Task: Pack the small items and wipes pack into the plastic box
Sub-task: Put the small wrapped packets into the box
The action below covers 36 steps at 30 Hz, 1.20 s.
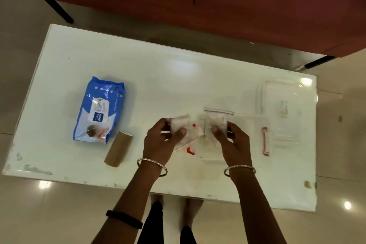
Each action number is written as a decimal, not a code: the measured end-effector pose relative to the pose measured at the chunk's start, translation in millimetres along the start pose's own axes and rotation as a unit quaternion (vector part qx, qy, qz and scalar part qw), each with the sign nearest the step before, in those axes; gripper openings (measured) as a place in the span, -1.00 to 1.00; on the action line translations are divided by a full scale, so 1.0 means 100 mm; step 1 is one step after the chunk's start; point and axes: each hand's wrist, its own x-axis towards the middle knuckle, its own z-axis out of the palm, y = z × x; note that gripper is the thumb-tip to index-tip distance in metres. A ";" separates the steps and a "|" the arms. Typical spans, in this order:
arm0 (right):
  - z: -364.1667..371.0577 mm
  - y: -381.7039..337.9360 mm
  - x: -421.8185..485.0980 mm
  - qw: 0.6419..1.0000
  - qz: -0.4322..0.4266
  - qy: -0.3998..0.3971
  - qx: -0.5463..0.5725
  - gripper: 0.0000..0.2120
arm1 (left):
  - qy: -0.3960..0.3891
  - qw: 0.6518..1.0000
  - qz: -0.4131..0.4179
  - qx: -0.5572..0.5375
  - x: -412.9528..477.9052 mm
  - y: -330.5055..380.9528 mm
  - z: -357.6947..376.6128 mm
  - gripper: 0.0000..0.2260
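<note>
Holding white soft packets, left hand [164, 136] pinching one [179, 125], right hand [231, 136] pinching a clear zip pouch [216, 123], probably bagging; blue wipes pack [99, 109] waits at 9 o'clock.

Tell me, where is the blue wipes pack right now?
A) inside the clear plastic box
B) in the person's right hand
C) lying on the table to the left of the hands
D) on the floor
C: the blue wipes pack lies flat on the white table, left of both hands and beside a brown roll, untouched.
</note>
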 end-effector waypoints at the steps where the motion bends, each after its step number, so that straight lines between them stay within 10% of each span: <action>1: -0.12 0.09 -0.02 1.000 0.005 -0.004 -0.005 -0.74 | -0.002 1.000 0.006 0.020 -0.07 -0.01 0.10 -0.77; 15: -0.81 0.56 0.23 0.977 0.040 -0.062 -0.199 -0.57 | 0.011 0.929 0.104 0.356 -0.40 -0.09 0.98 -0.77; 36: -0.48 0.65 0.92 0.974 0.105 -0.051 -0.193 -0.62 | 0.061 0.950 0.034 0.304 -0.47 -0.08 1.32 -0.78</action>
